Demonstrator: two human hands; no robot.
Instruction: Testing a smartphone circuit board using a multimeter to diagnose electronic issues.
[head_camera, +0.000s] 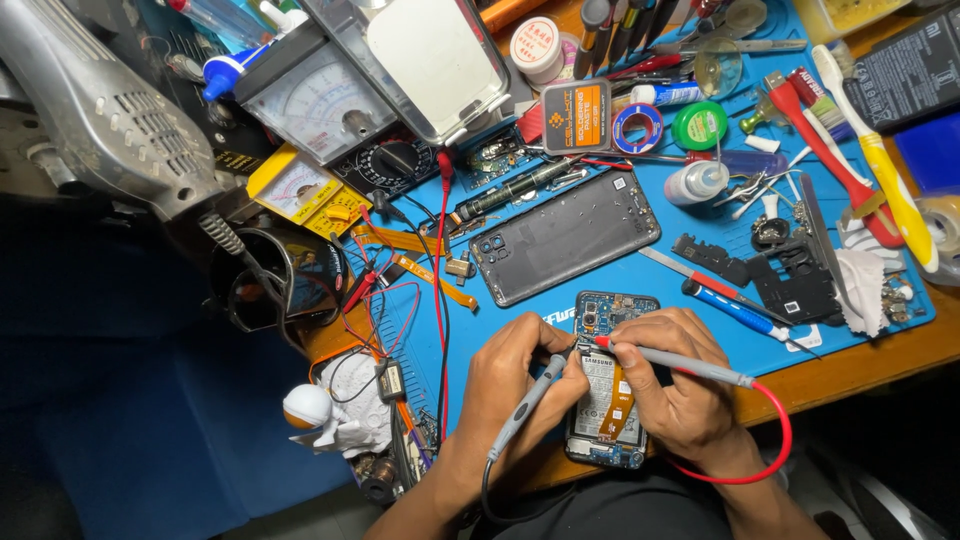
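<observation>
Blue rubber work mat (520, 310) covers most of the wooden bench (850, 365); its near edge runs on a slant, with bare wood showing along the near right.

Far left: grey metal hot-air tool housing (100, 100), overhanging the bench edge. Just right of it, a grey analogue meter with a white dial face (320, 100), and a smaller yellow analogue meter (300, 190) nearer.

Centre of mat: dark grey phone back cover (565, 235), lying flat and tilted, inner side up.

Near centre: opened phone with blue circuit board and black battery exposed (608, 390), lying flat and straddling the near mat edge. Both hands sit on it.

Left hand (515, 375): fingers curled closed around a grey probe with black lead (525, 405), pen-style, tip down at the phone's left edge near the upper board.

Right hand (680, 385): clenched pen-grip on a grey probe with red tip and red lead (670, 362), tip touching the upper board just below the camera module. The red lead loops off the near bench edge to the right.

Right of the phone: blue-handled screwdriver (725, 305), close to the right hand's knuckles. Black plastic phone frame piece (795, 280) beyond it.

Far right: red-handled tool (830, 150) and yellow-and-white toothbrush (885, 170), lying slantwise.

Open room: a narrow bare strip of mat between the back cover and the opened phone; tangled red and black wires (385, 310) crowd the left.
</observation>
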